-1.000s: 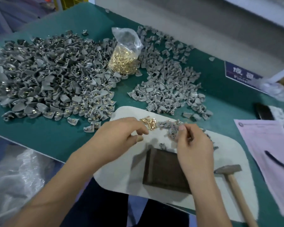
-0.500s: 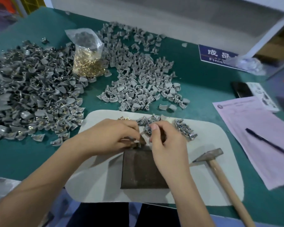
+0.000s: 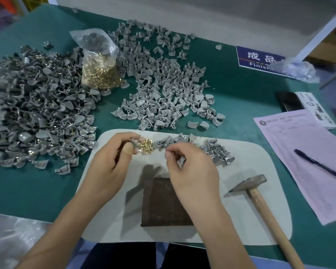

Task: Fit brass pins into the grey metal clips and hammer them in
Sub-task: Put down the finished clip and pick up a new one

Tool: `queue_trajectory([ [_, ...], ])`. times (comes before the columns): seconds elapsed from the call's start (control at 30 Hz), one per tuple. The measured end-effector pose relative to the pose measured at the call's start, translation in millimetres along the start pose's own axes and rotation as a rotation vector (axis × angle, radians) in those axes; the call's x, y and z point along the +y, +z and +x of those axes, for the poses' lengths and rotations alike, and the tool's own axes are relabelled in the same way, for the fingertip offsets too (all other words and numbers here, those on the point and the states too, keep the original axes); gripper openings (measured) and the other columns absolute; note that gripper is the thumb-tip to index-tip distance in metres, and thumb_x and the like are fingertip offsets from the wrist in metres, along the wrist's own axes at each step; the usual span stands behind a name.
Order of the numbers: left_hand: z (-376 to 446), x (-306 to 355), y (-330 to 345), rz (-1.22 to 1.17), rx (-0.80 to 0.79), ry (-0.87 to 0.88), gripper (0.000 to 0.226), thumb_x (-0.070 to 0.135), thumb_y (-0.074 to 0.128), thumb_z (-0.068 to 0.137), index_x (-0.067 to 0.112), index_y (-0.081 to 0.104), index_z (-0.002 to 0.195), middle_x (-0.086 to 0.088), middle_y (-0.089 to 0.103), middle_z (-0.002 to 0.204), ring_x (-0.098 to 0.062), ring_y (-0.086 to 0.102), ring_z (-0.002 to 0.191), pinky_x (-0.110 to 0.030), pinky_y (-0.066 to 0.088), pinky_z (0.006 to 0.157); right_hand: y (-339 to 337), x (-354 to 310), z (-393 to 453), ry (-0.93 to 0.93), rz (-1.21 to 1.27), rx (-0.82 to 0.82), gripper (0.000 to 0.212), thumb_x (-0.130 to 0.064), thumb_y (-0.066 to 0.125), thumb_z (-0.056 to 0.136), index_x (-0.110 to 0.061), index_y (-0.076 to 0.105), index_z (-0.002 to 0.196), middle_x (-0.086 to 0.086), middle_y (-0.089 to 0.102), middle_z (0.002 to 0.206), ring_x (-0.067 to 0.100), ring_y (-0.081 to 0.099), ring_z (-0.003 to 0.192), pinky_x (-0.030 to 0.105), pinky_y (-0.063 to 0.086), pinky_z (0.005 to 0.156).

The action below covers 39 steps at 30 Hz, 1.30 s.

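Both bare forearms extended forward, left hand [image 3: 107, 164] and right hand [image 3: 190, 167] side by side, fingers pinched.

The hands have parted: left hand [image 3: 107, 167] lifts a clip [image 3: 133, 141] away; right hand [image 3: 190, 169] nears the pins [image 3: 145, 145]

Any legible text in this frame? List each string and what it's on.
"成品" in white, cut off on the right: blue rectangular sign at the back of the green bench.
"Finish", cut off by a crumpled clear plastic bag: same sign, lower line.
Pink paper form under the black pen: printed lines too small to read.
White printed card beside the black phone: blurred, unreadable.
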<state>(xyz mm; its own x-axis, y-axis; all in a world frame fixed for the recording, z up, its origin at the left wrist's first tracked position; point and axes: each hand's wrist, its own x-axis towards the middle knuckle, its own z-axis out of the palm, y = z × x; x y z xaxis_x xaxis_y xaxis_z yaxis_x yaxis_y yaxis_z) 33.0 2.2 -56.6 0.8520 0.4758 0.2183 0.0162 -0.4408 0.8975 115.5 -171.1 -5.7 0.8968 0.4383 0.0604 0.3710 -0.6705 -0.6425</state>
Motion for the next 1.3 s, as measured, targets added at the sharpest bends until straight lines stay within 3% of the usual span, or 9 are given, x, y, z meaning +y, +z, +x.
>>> queue_trajectory([
  [0.1, -2.9, -2.4, -0.5, -0.064, 0.089, -0.022, 0.021, 0.041, 0.037, 0.103, 0.037, 0.049, 0.120, 0.008, 0.063, 0.085, -0.012, 0.054, 0.064, -0.024, 0.043, 0.060, 6.0, -11.5, 12.4, -0.016, -0.132, -0.077, 0.012, -0.033, 0.062, 0.097, -0.035, 0.072, 0.102, -0.016, 0.068, 0.100, 0.009, 0.063, 0.091, 0.033, 0.054, 0.075],
  [0.2, -4.6, -5.3, -2.4, -0.055, 0.132, -0.035, 0.016, 0.049, 0.037, 0.102, 0.045, 0.049, 0.113, 0.008, 0.063, 0.084, -0.011, 0.058, 0.068, -0.020, 0.045, 0.061, 14.8, -20.2, 22.5, -0.039, -0.229, -0.110, 0.011, -0.030, 0.063, 0.096, -0.033, 0.073, 0.100, -0.012, 0.070, 0.100, 0.015, 0.064, 0.090, 0.032, 0.053, 0.074],
  [0.33, -4.5, -4.6, -2.8, -0.002, 0.123, -0.023, 0.016, 0.048, 0.048, 0.100, 0.048, 0.055, 0.114, 0.019, 0.068, 0.094, -0.005, 0.066, 0.077, -0.014, 0.049, 0.064, 22.2, -27.0, 27.8, -0.075, -0.340, -0.148, 0.009, -0.037, 0.065, 0.095, -0.031, 0.071, 0.097, -0.010, 0.069, 0.096, 0.018, 0.064, 0.089, 0.033, 0.054, 0.074],
  [0.47, -2.5, -2.9, -2.8, -0.018, 0.110, -0.008, 0.019, 0.046, 0.049, 0.099, 0.048, 0.058, 0.116, 0.018, 0.068, 0.089, -0.011, 0.062, 0.065, -0.017, 0.048, 0.059, 26.0, -34.6, 33.5, -0.098, -0.432, -0.169, 0.012, -0.039, 0.065, 0.095, -0.028, 0.070, 0.096, -0.007, 0.069, 0.094, 0.023, 0.065, 0.089, 0.032, 0.053, 0.072],
  [0.8, -3.6, -2.4, -3.2, -0.038, 0.123, -0.042, 0.028, 0.040, 0.050, 0.100, 0.032, 0.067, 0.121, 0.024, 0.068, 0.086, -0.009, 0.058, 0.061, -0.011, 0.043, 0.058, 29.9, -44.9, 33.5, -0.259, -0.587, -0.161, 0.007, -0.026, 0.058, 0.095, -0.021, 0.061, 0.092, 0.003, 0.068, 0.096, 0.028, 0.067, 0.090, 0.032, 0.033, 0.063],
  [0.93, -3.7, -6.7, -2.4, -0.122, 0.120, -0.032, 0.018, 0.039, 0.053, 0.102, 0.039, 0.060, 0.119, 0.015, 0.072, 0.101, -0.008, 0.058, 0.061, -0.014, 0.045, 0.059, 31.0, -43.9, 34.9, -0.255, -0.539, -0.141, 0.022, -0.032, 0.059, 0.093, -0.021, 0.045, 0.079, 0.005, 0.067, 0.089, 0.030, 0.067, 0.084, 0.032, 0.032, 0.062],
  [1.13, -6.0, -4.8, -4.2, -0.201, 0.164, 0.012, 0.013, 0.052, 0.054, 0.099, 0.042, 0.053, 0.107, 0.008, 0.073, 0.102, -0.005, 0.061, 0.071, -0.024, 0.048, 0.064, 25.7, -40.7, 30.9, -0.277, -0.447, -0.093, 0.016, -0.032, 0.062, 0.093, -0.018, 0.061, 0.086, 0.002, 0.066, 0.081, 0.026, 0.061, 0.073, 0.031, 0.038, 0.060],
  [1.23, -6.8, 3.8, -4.9, -0.249, 0.151, 0.030, 0.009, 0.047, 0.055, 0.100, 0.041, 0.054, 0.107, 0.007, 0.073, 0.101, -0.007, 0.060, 0.071, -0.019, 0.048, 0.062, 14.8, -40.6, 25.1, -0.257, -0.097, -0.073, 0.006, -0.020, 0.067, 0.089, -0.018, 0.072, 0.087, -0.004, 0.071, 0.076, 0.017, 0.066, 0.071, 0.035, 0.054, 0.066],
  [1.3, -9.0, 12.1, -4.4, -0.271, 0.130, 0.024, 0.006, 0.045, 0.057, 0.099, 0.042, 0.055, 0.104, 0.006, 0.074, 0.099, -0.011, 0.062, 0.070, -0.017, 0.048, 0.063, 5.5, -38.8, 18.8, -0.250, 0.089, -0.015, 0.008, -0.015, 0.069, 0.086, -0.020, 0.072, 0.081, -0.009, 0.070, 0.072, 0.009, 0.065, 0.068, 0.030, 0.055, 0.068],
])
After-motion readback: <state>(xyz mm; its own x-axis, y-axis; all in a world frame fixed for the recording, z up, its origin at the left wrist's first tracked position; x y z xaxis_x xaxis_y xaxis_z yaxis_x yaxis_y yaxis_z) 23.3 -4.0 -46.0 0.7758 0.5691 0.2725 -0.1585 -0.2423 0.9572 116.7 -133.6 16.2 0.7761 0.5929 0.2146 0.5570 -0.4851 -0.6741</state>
